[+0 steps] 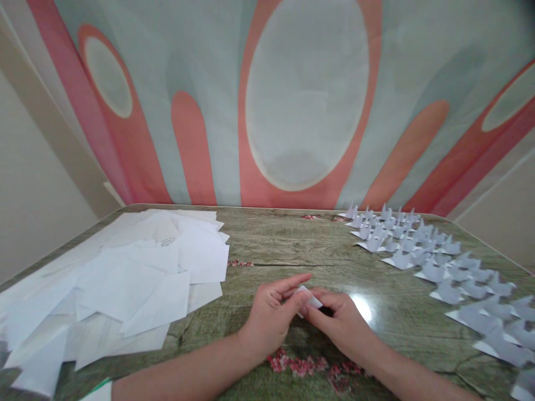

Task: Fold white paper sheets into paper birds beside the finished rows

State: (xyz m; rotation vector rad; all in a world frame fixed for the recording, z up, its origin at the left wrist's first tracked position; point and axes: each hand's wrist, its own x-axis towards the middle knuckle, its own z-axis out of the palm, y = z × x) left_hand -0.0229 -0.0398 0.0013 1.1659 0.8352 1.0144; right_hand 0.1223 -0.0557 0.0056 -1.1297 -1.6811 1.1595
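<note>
Pinching 1 folded paper with your left hand and right hand, you had sheets at 10 o'clock, paper birds at 2.

White paper partly hidden by left-hand grip, writing (tiny, blurred) unreadable, corner paper bird cut off.

Indoor papercraft spot; home or studio, can't tell. Evidence: wood-grain desk, loose white sheets at left, rows of folded paper birds at right, coral-and-teal backdrop across top, plain wall far left.
</note>
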